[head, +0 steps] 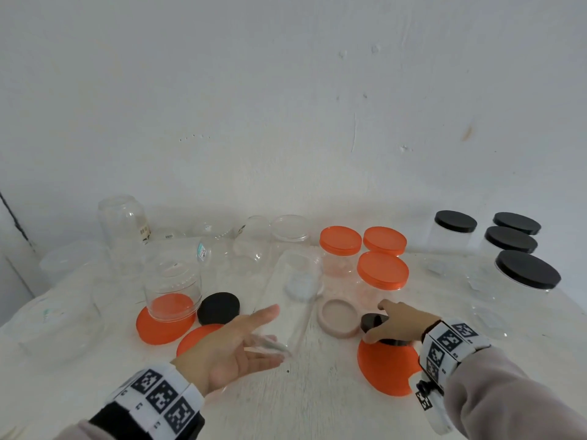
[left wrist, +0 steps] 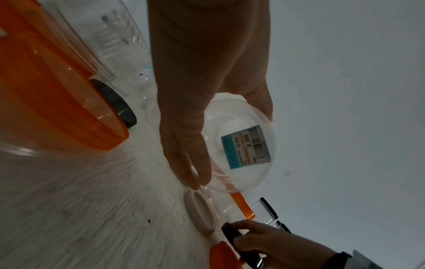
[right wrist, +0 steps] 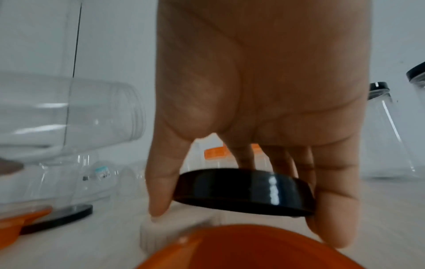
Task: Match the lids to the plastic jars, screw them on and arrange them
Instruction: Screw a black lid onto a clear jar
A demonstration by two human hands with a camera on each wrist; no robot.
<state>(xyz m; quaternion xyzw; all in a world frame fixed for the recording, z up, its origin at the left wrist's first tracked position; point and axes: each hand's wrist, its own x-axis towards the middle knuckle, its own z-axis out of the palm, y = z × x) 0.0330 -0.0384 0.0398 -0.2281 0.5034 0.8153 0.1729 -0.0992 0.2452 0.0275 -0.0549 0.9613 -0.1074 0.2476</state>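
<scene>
A blue-and-white price sticker (left wrist: 249,146) on the base of the clear jar (left wrist: 239,145) reads "2.00", beside a barcode; its smaller print is too blurred to read. Stickers on the jars toward the table's far edge are illegible.

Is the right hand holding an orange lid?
No, the right hand grips a black lid by its rim.

Black lid (right wrist: 243,191): round, glossy, tilted, pinched at rim by right hand. Clear jar (head: 293,292): lidless, tilted, at left hand's fingers; contact unclear.
</scene>
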